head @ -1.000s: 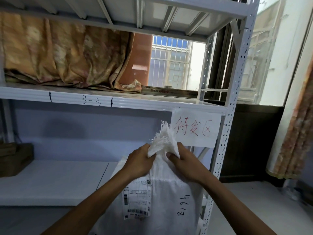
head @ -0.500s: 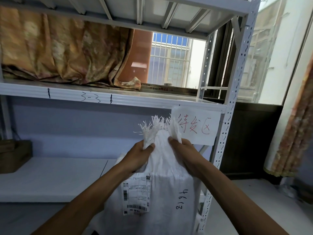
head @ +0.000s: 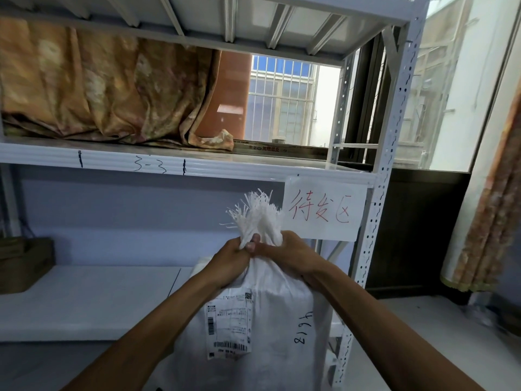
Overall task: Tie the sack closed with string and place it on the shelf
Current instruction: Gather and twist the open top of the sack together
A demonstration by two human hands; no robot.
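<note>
A white woven sack (head: 270,320) stands upright in front of the shelf unit, with a shipping label and black handwritten digits on its side. Its frayed mouth (head: 258,218) is bunched into a narrow neck. My left hand (head: 229,262) grips that neck from the left. My right hand (head: 290,256) grips it from the right, and the two hands touch at the fingertips. No string is visible. The lower shelf (head: 93,300) lies white and flat behind and left of the sack.
The upper shelf board (head: 169,165), marked "3-3", carries a draped orange-brown cloth (head: 107,91). A paper sign (head: 324,210) with red characters hangs from it. A perforated white upright (head: 375,230) stands right of the sack. A dark box (head: 24,266) sits on the lower shelf's far left.
Both hands have closed in on the sack's mouth, squeezing the spread top into a tight neck. The fingertips now meet, and the sack sits slightly higher.
</note>
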